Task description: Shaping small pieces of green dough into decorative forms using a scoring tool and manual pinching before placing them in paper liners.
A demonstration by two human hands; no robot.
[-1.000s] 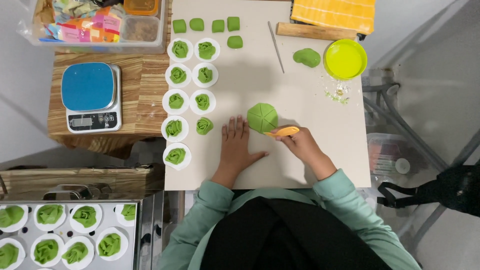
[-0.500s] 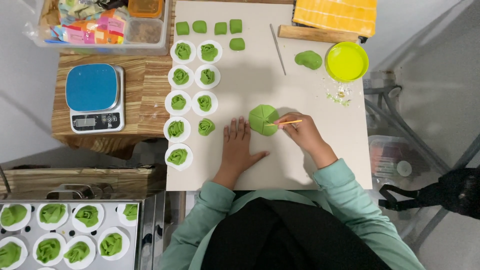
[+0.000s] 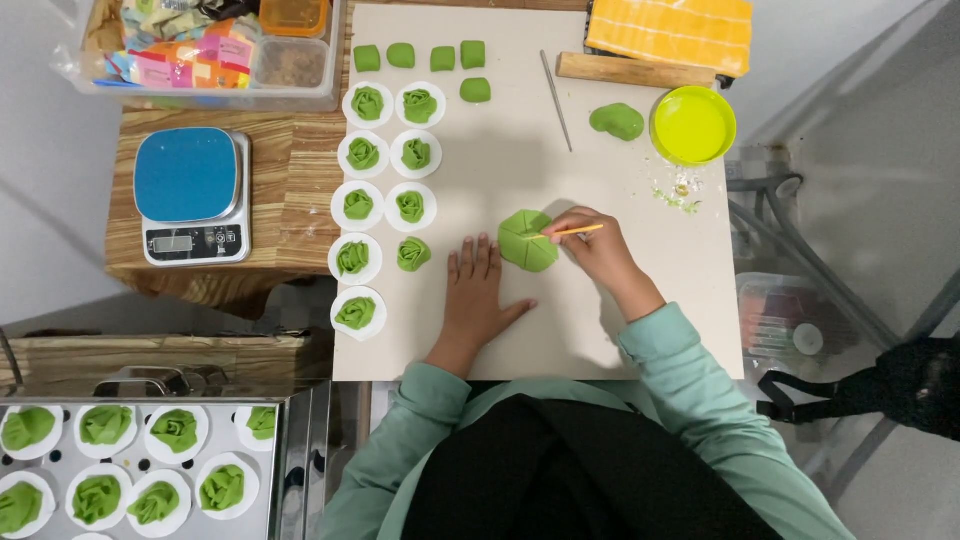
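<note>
A flat round of green dough [image 3: 526,241] lies on the pale work board [image 3: 620,330], scored into wedges. My right hand [image 3: 598,250] holds a thin orange stick [image 3: 575,232] with its tip on the dough's right side. My left hand [image 3: 477,289] rests flat on the board just left of and below the dough, fingers spread, holding nothing.
Folded green dough flowers on white paper rounds [image 3: 362,155] stand in two columns at the board's left. Green dough cubes [image 3: 418,56], a metal skewer [image 3: 556,87], a dough lump [image 3: 617,121], a yellow-green bowl [image 3: 693,125] and a wooden roller [image 3: 635,71] lie behind. A blue scale [image 3: 191,194] and a steamer tray [image 3: 120,470] are left.
My right hand lifted from the board's lower right up to the dough and turned the stick so its tip touches the dough. The left hand stayed flat.
</note>
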